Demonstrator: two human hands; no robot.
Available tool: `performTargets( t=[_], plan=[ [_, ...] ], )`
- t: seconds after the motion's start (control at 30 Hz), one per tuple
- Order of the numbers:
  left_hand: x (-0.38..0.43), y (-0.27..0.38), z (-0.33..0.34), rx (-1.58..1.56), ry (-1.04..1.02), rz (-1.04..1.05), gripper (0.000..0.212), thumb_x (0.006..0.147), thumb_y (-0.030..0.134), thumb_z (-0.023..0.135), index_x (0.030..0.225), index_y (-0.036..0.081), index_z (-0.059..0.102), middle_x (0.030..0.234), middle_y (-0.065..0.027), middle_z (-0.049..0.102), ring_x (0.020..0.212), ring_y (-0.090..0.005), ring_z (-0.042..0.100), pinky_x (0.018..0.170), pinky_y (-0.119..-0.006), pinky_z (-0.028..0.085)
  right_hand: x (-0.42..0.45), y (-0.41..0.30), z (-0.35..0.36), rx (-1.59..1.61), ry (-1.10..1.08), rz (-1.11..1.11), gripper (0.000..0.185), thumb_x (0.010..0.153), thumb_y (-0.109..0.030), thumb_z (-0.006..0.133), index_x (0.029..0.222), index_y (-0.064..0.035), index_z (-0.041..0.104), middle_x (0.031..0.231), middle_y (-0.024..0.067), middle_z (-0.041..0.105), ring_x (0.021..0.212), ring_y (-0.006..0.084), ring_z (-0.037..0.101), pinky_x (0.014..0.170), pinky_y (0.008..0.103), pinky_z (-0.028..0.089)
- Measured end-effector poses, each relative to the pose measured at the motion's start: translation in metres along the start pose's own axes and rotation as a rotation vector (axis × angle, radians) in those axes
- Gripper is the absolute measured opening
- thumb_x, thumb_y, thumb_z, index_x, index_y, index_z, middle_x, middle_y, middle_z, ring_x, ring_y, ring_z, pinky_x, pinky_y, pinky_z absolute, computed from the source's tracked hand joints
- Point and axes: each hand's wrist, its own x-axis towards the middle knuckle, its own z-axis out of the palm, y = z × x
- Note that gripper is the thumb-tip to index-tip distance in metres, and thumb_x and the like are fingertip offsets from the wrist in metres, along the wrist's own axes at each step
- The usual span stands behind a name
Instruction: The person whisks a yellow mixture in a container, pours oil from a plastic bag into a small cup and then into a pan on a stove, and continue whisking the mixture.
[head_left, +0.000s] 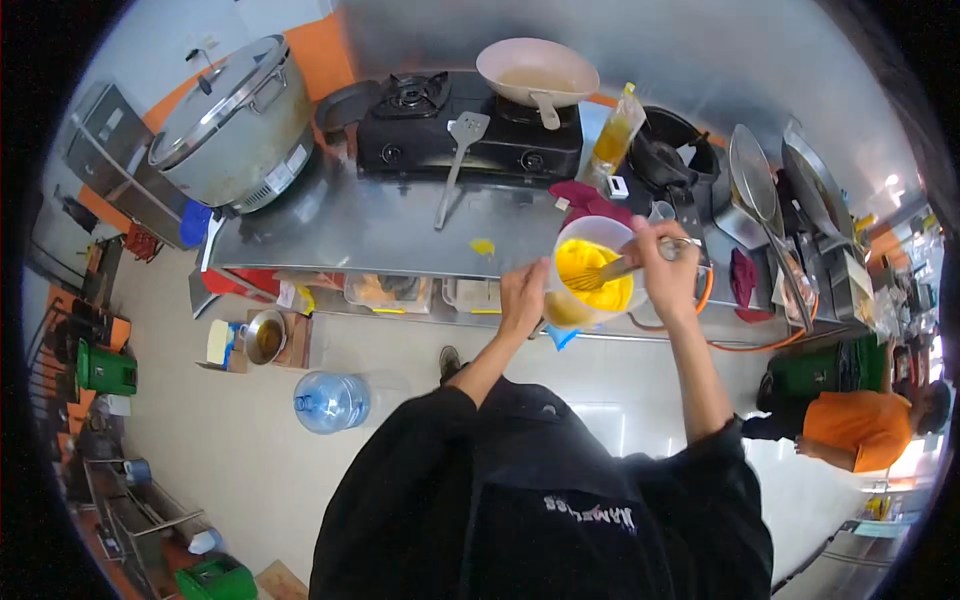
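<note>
My left hand (523, 298) grips the side of a translucent plastic container (574, 311), tilted at the front edge of the steel counter. Thick yellow mixture (611, 289) lies inside it. A whisk (619, 268) is held by its handle in my right hand (667, 262), and its wires dip into the mixture. Just behind the container lies a dark red cloth (581, 199). A yellow smear (482, 246) marks the counter to the left. Farther back, a slotted turner (459, 161) leans from the gas stove (420, 154) onto the counter, and a light pink frying pan (525, 67) sits on the right burner.
A large rice cooker (247, 142) stands at the counter's left end. To the right are a yellow-filled bag (615, 139), a strainer (752, 172) and a wide pan (814, 187). A water jug (331, 403) stands on the floor. A person in orange (859, 429) is at far right.
</note>
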Motion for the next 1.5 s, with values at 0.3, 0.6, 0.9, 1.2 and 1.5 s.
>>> performTargets(
  t=[0.3,0.6,0.9,1.2,1.5],
  plan=[
    [0.0,0.014,-0.002,0.031,0.084,0.149,0.052,0.093,0.036,0.049,0.063,-0.006,0.051,0.054,-0.0211,0.046,0.047,-0.0249,0.042,0.051,-0.042,0.031,0.014,-0.02,-0.017,0.137,0.301,-0.073,0.021,0.09,-0.023,0.064,0.081,-0.0045,0.059,0.065,0.0016,0.057,0.055,0.0085,0.053,0.052,0.0248,0.045],
    [-0.014,0.02,0.011,-0.084,-0.103,0.078,0.051,0.093,0.034,0.052,0.058,-0.002,0.041,0.05,-0.0017,0.032,0.053,-0.0093,0.032,0.048,-0.035,0.025,0.033,-0.04,-0.032,0.456,0.35,-0.03,0.028,0.089,-0.019,0.063,0.066,-0.0088,0.05,0.052,-0.0025,0.046,0.042,0.0065,0.04,0.039,0.0244,0.032],
    [-0.008,-0.002,0.014,-0.146,-0.006,-0.098,0.045,0.092,0.032,0.056,0.055,0.007,0.051,0.052,0.0049,0.04,0.047,-0.0035,0.032,0.044,-0.026,0.024,-0.024,-0.017,-0.053,0.343,0.09,-0.037,0.032,0.09,-0.014,0.062,0.063,-0.0089,0.046,0.049,0.0,0.048,0.041,0.0074,0.045,0.038,0.024,0.035],
    [-0.001,0.01,0.014,-0.032,-0.044,0.027,0.047,0.091,0.03,0.056,0.052,0.006,0.047,0.051,0.0047,0.04,0.047,-0.006,0.032,0.044,-0.029,0.024,-0.011,-0.033,-0.028,0.619,0.046,-0.136,0.027,0.091,-0.01,0.059,0.069,-0.0069,0.043,0.052,-0.0019,0.04,0.041,0.0078,0.037,0.038,0.0254,0.031],
    [-0.02,0.031,0.02,-0.13,-0.129,-0.008,0.046,0.093,0.03,0.053,0.059,-0.002,0.051,0.051,0.0033,0.039,0.052,-0.0067,0.033,0.048,-0.03,0.026,0.029,-0.021,-0.092,0.726,0.152,-0.094,0.031,0.093,-0.012,0.055,0.066,-0.009,0.04,0.049,-0.0007,0.033,0.038,0.0098,0.031,0.037,0.0271,0.028]
  ],
)
